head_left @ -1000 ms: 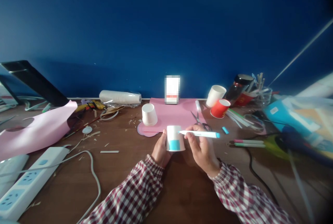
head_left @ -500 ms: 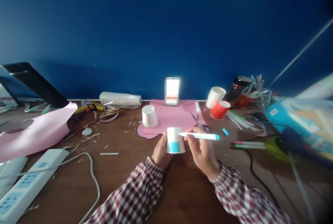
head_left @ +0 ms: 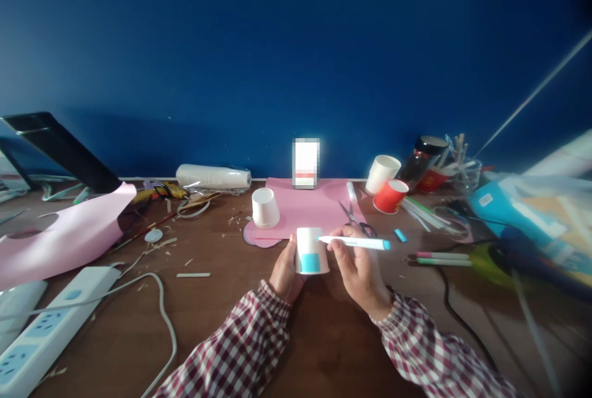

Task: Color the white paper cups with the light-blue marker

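Note:
My left hand [head_left: 285, 271] is closed around the left side of a white paper cup [head_left: 305, 244], which is turned with its wide rim down toward me. A light-blue rectangle is coloured on the cup's side near that rim. In my right hand [head_left: 363, 274] is a white marker [head_left: 354, 242] with a blue end, gripped between thumb and fingers. Its tip points left and meets, or nearly meets, the cup's upper right side. A blue marker cap [head_left: 400, 236] lies on the table to the right. Behind my right hand rest open scissors [head_left: 355, 219].
Pink paper [head_left: 309, 203] lies behind the cup, with another white cup [head_left: 265, 208] at its left. A red cup [head_left: 391, 195], a white cup [head_left: 383, 174] and a dark jar [head_left: 425, 160] stand back right. A power strip [head_left: 55, 324] and cable occupy the left; two markers [head_left: 443, 259] lie right.

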The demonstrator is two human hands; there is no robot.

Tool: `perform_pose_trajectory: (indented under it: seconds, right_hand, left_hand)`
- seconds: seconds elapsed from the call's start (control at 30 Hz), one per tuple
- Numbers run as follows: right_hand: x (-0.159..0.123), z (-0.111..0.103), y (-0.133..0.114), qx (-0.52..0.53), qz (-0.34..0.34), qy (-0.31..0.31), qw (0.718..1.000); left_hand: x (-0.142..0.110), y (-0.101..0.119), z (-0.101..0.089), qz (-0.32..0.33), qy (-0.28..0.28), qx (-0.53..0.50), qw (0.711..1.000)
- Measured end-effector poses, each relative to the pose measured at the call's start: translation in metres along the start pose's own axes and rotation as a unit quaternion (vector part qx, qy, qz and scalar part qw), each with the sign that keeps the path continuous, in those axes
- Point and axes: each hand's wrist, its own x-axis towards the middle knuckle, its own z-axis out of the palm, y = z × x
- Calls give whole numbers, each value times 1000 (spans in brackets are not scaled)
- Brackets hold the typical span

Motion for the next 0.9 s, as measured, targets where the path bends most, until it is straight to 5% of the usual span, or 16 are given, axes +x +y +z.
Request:
perform_pose_trajectory:
  seconds: [0.9]
  right_hand:
    - [0,0,2,-5,-11,2,1000]
  left_hand:
    - [2,-1,-1,-4,15,-1,1000]
